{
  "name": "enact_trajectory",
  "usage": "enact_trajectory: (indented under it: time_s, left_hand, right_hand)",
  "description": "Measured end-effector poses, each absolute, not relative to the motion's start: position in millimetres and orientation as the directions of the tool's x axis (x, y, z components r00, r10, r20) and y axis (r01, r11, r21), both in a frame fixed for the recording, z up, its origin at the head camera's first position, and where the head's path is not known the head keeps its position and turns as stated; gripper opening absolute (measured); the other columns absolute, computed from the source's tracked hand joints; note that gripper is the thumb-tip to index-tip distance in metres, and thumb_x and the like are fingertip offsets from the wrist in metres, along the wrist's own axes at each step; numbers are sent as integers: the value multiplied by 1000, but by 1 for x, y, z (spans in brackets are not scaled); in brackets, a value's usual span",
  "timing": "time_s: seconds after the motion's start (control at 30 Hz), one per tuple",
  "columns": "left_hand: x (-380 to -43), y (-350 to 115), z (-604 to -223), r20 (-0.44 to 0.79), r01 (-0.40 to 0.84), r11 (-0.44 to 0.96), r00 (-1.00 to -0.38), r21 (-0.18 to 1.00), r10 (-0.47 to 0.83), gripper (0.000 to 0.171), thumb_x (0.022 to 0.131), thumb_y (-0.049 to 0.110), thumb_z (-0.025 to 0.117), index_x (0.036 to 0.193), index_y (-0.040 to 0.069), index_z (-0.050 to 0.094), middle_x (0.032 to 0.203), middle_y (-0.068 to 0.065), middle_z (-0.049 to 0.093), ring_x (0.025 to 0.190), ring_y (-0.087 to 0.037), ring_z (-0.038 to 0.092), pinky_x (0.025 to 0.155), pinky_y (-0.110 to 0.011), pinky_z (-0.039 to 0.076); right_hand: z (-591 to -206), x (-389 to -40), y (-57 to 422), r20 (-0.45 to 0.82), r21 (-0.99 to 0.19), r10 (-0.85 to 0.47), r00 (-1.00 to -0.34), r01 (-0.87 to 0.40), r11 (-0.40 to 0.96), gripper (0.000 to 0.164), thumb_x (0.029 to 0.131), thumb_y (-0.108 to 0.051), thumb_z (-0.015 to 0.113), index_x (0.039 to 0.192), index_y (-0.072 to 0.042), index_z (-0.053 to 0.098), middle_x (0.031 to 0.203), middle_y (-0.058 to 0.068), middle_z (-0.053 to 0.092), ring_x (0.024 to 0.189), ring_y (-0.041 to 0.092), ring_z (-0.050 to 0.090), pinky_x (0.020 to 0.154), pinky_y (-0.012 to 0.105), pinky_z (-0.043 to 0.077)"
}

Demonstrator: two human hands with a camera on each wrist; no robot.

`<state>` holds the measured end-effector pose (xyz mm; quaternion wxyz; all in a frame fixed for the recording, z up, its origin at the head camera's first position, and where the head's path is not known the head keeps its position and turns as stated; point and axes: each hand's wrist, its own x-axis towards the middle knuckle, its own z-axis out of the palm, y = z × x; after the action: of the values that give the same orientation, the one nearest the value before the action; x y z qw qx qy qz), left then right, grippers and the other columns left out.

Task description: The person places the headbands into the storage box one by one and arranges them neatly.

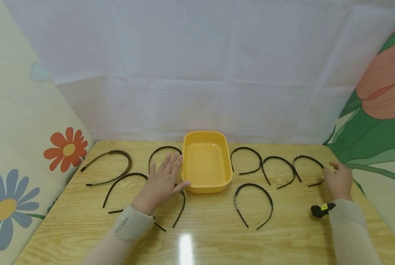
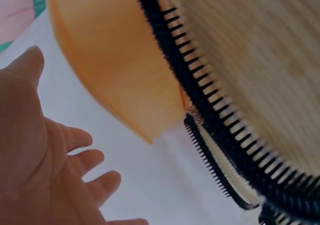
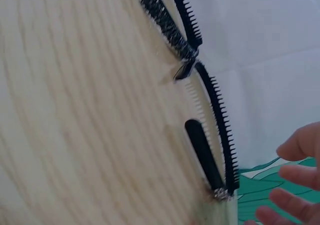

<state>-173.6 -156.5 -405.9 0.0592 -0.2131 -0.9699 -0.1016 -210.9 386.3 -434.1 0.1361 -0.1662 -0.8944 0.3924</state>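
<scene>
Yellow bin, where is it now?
Head view: the yellow bin stands near the back middle of the table, just right of the left hand, with a black headband close on its right.

- Bench [image 1: 214, 235]: glossy wood grain is seen.
- Basin [image 1: 206, 189]: smooth, shiny plastic is shown.
- One headband [image 2: 197, 100]: toothed plastic is seen.
- Twelve-o'clock backdrop [image 1: 171, 55]: creased cloth is shown.

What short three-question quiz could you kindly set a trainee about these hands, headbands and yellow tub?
1. How many thin, dark, curved headbands lie right of the yellow rounded-rectangular plastic tub in the head view?
2. True or false: the person's bare left hand has its thumb spread apart from its fingers.
3. Which is nearest the person's bare right hand: (A) the tub, (B) the rightmost headband, (C) the left hand?

Key: 1. Four; 2. True; 3. B.
</scene>
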Motion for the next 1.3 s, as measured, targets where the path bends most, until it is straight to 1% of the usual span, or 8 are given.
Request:
enact_trajectory:
  time_s: [0.17,0.23,0.43,0.57,0.9,1.03,1.17,1.3]
  left_hand:
    - [-177,-156,-413,128,428,889,-902,161,412,91,100,58,52,161,0,17,168,-16,13,154,-37,16,116,-73,15]
    - [-178,-156,-414,110,429,889,-903,160,416,92,100,59,52,161,0,17,168,-16,14,154,-36,16,117,-72,16]
    - [-178,-153,-414,77,433,884,-901,177,426,93,100,61,51,160,-2,18,167,-17,16,154,-35,15,119,-69,14]
    - [-179,-151,-415,66,445,873,-895,198,441,92,100,60,50,160,-2,18,167,-18,16,154,-35,14,119,-68,14]
    - [-178,-150,-414,84,453,868,-891,205,445,91,101,58,51,160,-3,18,167,-19,17,154,-35,16,120,-67,15]
    - [-178,-151,-413,101,460,862,-888,211,449,89,102,57,50,159,-5,21,166,-21,19,153,-36,19,119,-68,18]
    - [-177,-151,-413,104,460,863,-888,210,448,89,102,57,50,159,-5,21,166,-21,20,153,-36,19,119,-68,18]
    - [-178,-151,-415,94,452,867,-892,209,443,90,101,58,50,159,-4,19,167,-19,18,154,-35,18,120,-67,16]
  right_hand:
    - [-439,-210,393,-18,-724,416,-909,299,622,58,104,-21,44,147,17,35,144,45,37,128,59,40,102,67,41]
    - [-441,-210,394,-34,-706,408,-912,311,636,59,105,-22,45,146,19,34,143,46,37,129,59,39,104,67,39]
    - [-445,-212,398,-41,-649,391,-919,322,689,61,103,-23,47,141,24,37,138,46,40,126,60,40,106,67,38]
    - [-445,-212,401,-40,-605,391,-920,334,723,60,100,-22,50,134,27,43,136,46,43,124,61,41,106,67,38]
    - [-442,-212,402,15,-546,352,-936,288,787,46,97,-11,54,122,27,54,125,45,54,113,62,50,96,68,46]
    - [-442,-212,403,41,-544,348,-937,271,794,41,93,-8,55,115,26,60,116,43,60,107,61,54,91,66,49]
    - [-441,-213,404,70,-542,351,-934,259,799,35,90,-7,57,105,23,66,99,39,67,100,60,57,85,65,51]
    - [-440,-212,405,51,-568,369,-928,277,775,32,90,-8,59,99,22,68,83,32,70,96,58,59,85,65,50]
